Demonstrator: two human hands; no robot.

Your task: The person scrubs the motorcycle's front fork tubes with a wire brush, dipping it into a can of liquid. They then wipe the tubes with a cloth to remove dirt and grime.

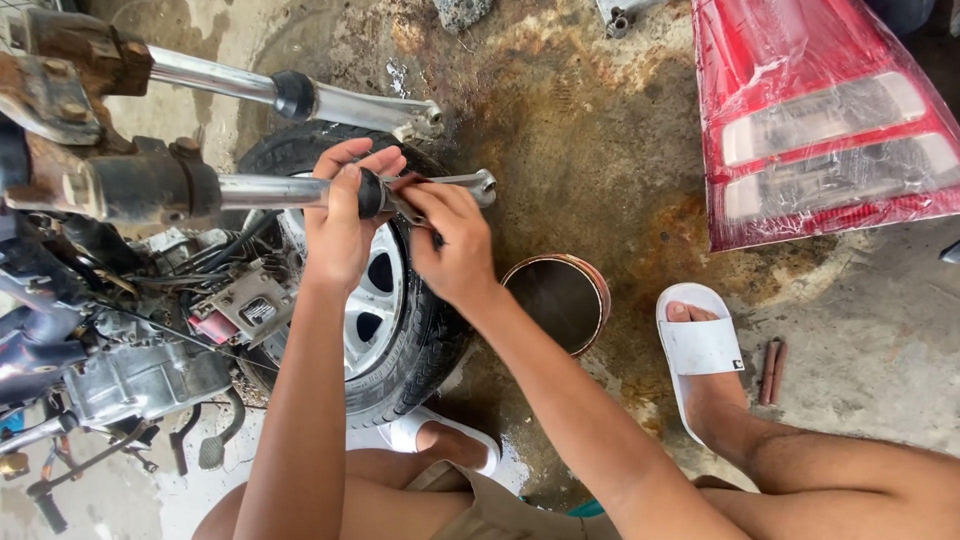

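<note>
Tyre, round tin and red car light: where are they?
Tyre [425, 340]: head view, on its black tread.
Tin [598, 285]: head view, on its right rim.
Red light [800, 60]: head view, on its wrapped red upper part.

Soft, even daylight; only faint shadows under both hands; white glare on the plastic-wrapped tail lamp [820, 120] far right of the grip; wide-angle bending at edges; sharp overall.
</note>
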